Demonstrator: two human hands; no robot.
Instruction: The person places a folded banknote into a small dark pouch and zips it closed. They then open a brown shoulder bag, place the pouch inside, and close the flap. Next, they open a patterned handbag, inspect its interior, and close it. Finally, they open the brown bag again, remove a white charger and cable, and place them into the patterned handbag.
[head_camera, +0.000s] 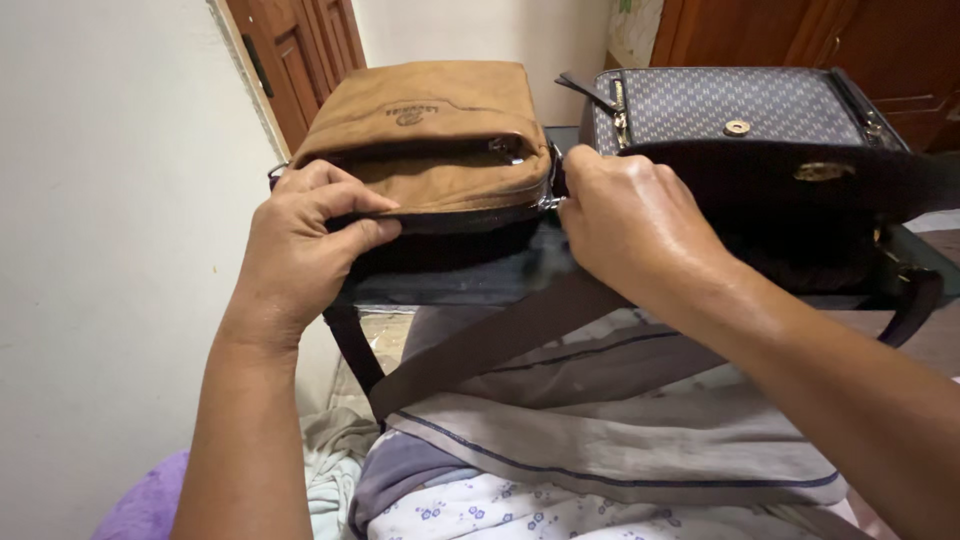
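tan shoulder bag (430, 120) | suede-like, dark strap, top zip open | upright on dark table edge

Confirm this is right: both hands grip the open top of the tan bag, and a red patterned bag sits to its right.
One detail is wrong. In the head view, both hands, left hand and right hand, do grip the tan bag, but the patterned bag beside it is dark grey-purple, not red.

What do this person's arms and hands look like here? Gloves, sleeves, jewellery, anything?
Both are bare. The left hand and right hand wear no gloves, and no rings, watch or bracelet show on the sides facing the camera. Neither forearm has a sleeve anywhere in view. The fingernails that show on the left hand are short and unpainted.
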